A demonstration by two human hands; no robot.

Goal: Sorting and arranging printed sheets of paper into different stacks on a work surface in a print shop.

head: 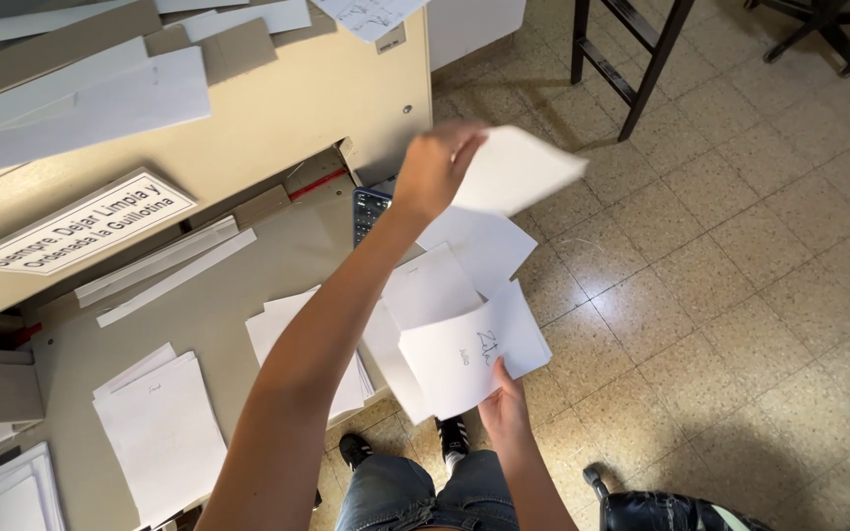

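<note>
My left hand (pixel 435 169) is raised over the corner of a beige cutting machine table (pixel 248 265) and grips a single white sheet (pixel 521 169) by its edge. Lower down, my right hand (pixel 504 403) holds a fanned bundle of white sheets (pixel 464 339) from below; the top sheet bears a small handwritten mark. The bundle hangs past the table's edge, above the tiled floor. Under my left forearm, a stack of white paper (pixel 277 329) lies on the table.
A dark calculator (pixel 368 208) lies near the table corner. More paper stacks (pixel 161 433) and long paper strips (pixel 164 264) lie on the table, and a white sign (pixel 81 221) is fixed to the machine. Black stool legs (pixel 641 59) and a black seat (pixel 671 511) stand on the floor.
</note>
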